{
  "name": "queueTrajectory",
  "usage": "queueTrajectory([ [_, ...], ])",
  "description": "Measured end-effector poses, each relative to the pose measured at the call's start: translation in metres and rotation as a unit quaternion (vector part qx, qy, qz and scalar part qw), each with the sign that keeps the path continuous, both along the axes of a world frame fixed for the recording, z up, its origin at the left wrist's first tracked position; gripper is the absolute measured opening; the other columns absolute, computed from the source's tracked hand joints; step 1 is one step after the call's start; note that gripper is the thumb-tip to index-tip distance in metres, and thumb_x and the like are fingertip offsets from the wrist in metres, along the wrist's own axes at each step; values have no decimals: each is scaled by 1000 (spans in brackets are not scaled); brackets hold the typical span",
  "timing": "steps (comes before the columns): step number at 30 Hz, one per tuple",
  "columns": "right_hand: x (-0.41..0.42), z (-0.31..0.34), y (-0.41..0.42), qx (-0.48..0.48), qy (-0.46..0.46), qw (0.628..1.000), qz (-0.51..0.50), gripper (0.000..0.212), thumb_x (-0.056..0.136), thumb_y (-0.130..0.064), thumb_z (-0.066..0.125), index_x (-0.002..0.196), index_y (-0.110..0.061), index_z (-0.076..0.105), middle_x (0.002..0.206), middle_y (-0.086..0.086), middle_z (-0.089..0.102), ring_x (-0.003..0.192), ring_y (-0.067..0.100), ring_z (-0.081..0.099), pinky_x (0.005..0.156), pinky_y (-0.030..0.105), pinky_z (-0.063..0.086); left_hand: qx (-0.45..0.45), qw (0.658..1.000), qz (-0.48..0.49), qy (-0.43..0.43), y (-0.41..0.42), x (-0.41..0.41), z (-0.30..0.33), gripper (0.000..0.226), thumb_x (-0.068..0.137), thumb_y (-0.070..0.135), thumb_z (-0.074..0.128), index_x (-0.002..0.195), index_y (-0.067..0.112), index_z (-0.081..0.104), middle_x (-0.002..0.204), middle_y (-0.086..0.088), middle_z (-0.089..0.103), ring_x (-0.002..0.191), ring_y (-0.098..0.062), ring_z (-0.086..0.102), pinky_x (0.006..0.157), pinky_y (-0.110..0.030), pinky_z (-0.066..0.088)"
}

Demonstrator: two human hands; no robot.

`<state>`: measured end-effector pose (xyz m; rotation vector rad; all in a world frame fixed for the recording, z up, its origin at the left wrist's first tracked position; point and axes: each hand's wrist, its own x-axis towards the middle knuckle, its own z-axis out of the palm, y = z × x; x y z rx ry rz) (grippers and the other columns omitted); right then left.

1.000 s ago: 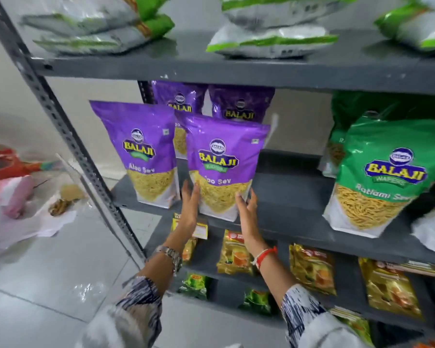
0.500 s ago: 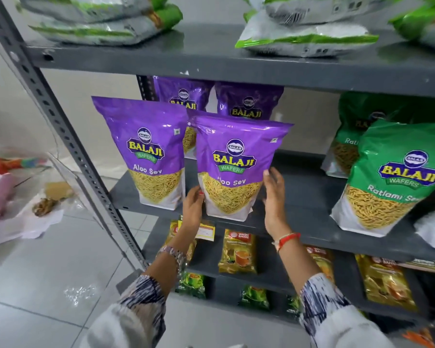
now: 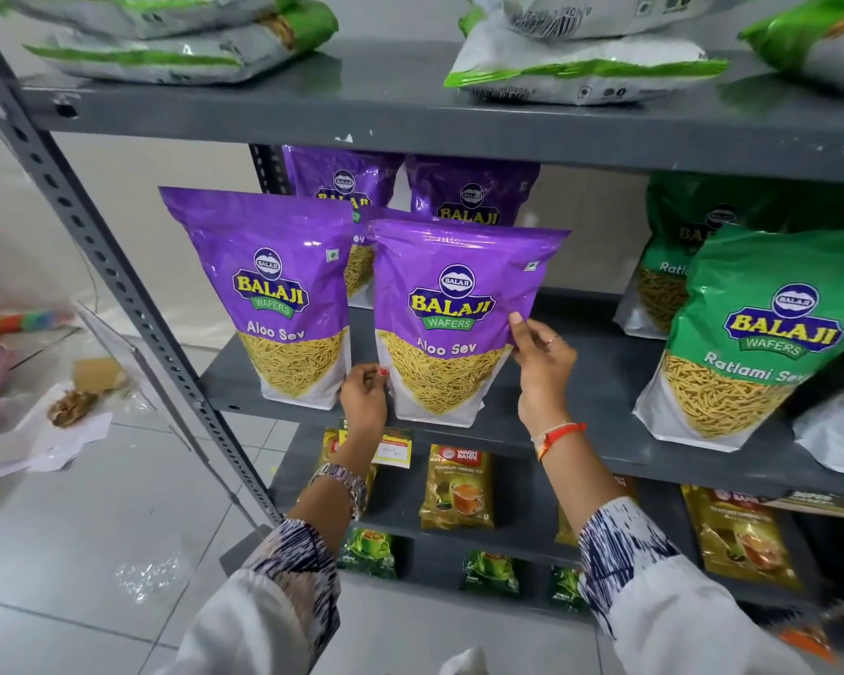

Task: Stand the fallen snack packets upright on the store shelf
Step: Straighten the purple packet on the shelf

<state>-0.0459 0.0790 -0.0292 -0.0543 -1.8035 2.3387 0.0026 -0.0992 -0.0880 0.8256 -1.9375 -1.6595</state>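
on the middle shelf, both hands, left hand and right hand, pinch the upright purple packet at its sides.

You saw two packets upright side by side on the shelf, two more behind them.

Count, middle shelf: four purple Aloo Sev packets upright. One stands between the fingers of the left hand and right hand: the held purple packet. A second purple packet stands just left of the left fingers. Two rear purple packets stand behind.

Green Ratlami Sev packets, right of the right fingers: two clear, more cut off at the edge.

Top shelf, above the fingers: at least five fallen packets lying flat.

Below the fingers: yellow tea packs, about five; green ones, about four.
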Motion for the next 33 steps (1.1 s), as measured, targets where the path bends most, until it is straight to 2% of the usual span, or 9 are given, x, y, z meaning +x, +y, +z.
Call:
queueTrajectory([
  [8, 2, -3, 5, -3, 14, 998, 54, 11, 88, -28, 63, 98, -26, 66, 104, -1, 71, 100, 15, 68, 80, 29, 57, 21, 999, 8, 48, 4, 3, -3, 20, 90, 5, 51, 107, -2, 56, 97, -7, 59, 88, -17, 55, 64, -9, 45],
  [13, 22, -27, 1, 22, -39, 994, 101, 55, 69, -60, 67, 115, -34, 55, 123, -3, 63, 113, 11, 62, 84, 24, 55, 27, 996, -24, 86, 8, 19, -10, 28, 92, 9, 48, 119, 4, 53, 110, -3, 57, 95, -9, 55, 75, -5, 46],
  [16, 44, -38, -7, 22, -38, 999, 10, 49, 76, -48, 70, 117, -37, 48, 137, 2, 49, 125, 15, 48, 99, 36, 49, -3, 993, -3, 115, 9, 34, -12, 24, 93, 16, 47, 115, 12, 56, 103, 7, 59, 94, -8, 58, 79, -11, 47],
  [19, 72, -44, -21, 31, 18, 996, -76, 31, 78, -38, 69, 103, -40, 50, 118, 8, 52, 103, 15, 52, 94, 40, 48, -61, 979, 92, 172, -2, 52, -8, 16, 93, 17, 47, 104, 11, 57, 92, 8, 57, 82, 2, 54, 73, -17, 44],
  [22, 100, -51, -55, 59, 63, 996, -3, 23, 76, -42, 66, 94, -40, 53, 95, 2, 55, 85, 13, 54, 77, 29, 48, -71, 957, 188, 209, -36, 62, 0, 20, 90, 14, 46, 105, 1, 51, 89, 4, 47, 77, 4, 46, 71, -12, 38],
  [25, 109, -59, -95, 86, 28, 989, 114, 23, 82, -36, 64, 103, -31, 56, 96, 2, 63, 82, 2, 58, 71, 11, 45, -53, 959, 207, 184, -76, 63, 7, 33, 91, 17, 45, 118, -3, 44, 108, -8, 46, 97, -15, 46, 80, -8, 36],
  [28, 102, -54, -134, 138, -35, 967, 210, 52, 90, -26, 60, 136, -8, 40, 136, 18, 50, 116, 19, 53, 93, 24, 46, -13, 977, 141, 159, -108, 57, 18, 45, 97, 23, 38, 137, 4, 31, 142, -12, 35, 128, -20, 37, 98, -11, 29],
  [30, 95, -43, -151, 178, -58, 955, 228, 70, 92, -29, 57, 147, -4, 23, 155, 17, 28, 141, 27, 31, 115, 36, 28, 33, 985, 82, 148, -117, 51, 30, 48, 98, 29, 32, 142, 12, 23, 150, -9, 29, 129, -14, 35, 102, -23, 30],
  [33, 84, -32, -167, 201, -71, 947, 240, 77, 93, -35, 54, 150, -6, 11, 160, 13, 14, 148, 25, 13, 117, 33, 15, 100, 987, 19, 124, -121, 43, 41, 49, 98, 37, 29, 143, 20, 21, 148, -10, 35, 128, -22, 41, 104, -43, 38],
])
